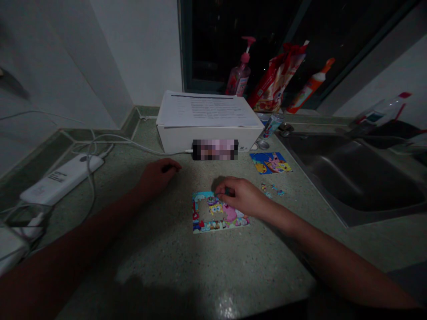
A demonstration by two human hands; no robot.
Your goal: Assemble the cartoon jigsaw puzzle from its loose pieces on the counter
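Observation:
A small cartoon jigsaw puzzle (pixel 213 218) lies on the speckled counter (pixel 187 266), with a bare gap in its upper left part. My right hand (pixel 242 195) rests on the puzzle's top edge, fingers pinched on a small puzzle piece (pixel 227 191). My left hand (pixel 158 173) lies on the counter to the left of the puzzle, fingers curled loosely, with nothing visible in it. A few loose puzzle pieces (pixel 272 190) sit to the right of my right hand. A colourful reference picture (pixel 270 162) lies beyond them.
A white box (pixel 208 133) topped with printed paper stands behind the puzzle. A sink (pixel 356 178) takes up the right side. Bottles (pixel 240 75) and a red bag (pixel 276 80) line the window sill. A white power strip (pixel 63 175) with cables lies at the left.

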